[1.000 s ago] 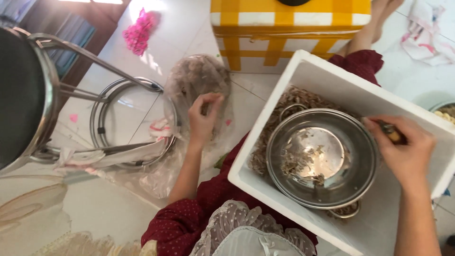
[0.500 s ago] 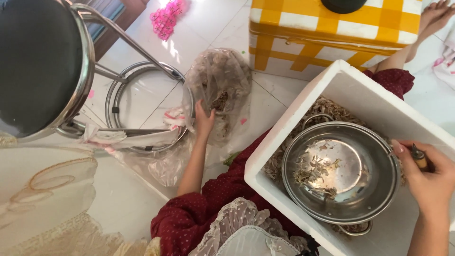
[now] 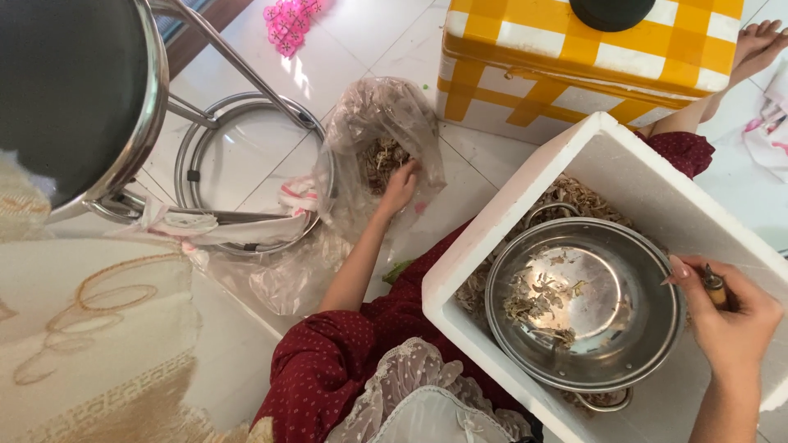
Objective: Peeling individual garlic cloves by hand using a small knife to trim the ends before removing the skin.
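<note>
Two hands at work. Left hand (image 3: 400, 187) reaches into the clear plastic bag (image 3: 379, 135) on the floor, fingers closing on dried bits inside. Right hand (image 3: 729, 316) grips a small tool (image 3: 714, 285) beside the steel pot (image 3: 584, 305) in the white foam box (image 3: 525, 217). Step, as judged: fetching a piece; next needs carrying it to the pot.

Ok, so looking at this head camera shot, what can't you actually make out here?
- Head view: the left hand has its fingertips inside the clear bag; the crinkled plastic blurs what they touch.
- The tool in the right hand: only its end shows, the fingers cover the rest.
- What lies under the metal pot in the foam box: hidden by the pot.
- The black object on the checked box: cut off by the top edge.
</note>
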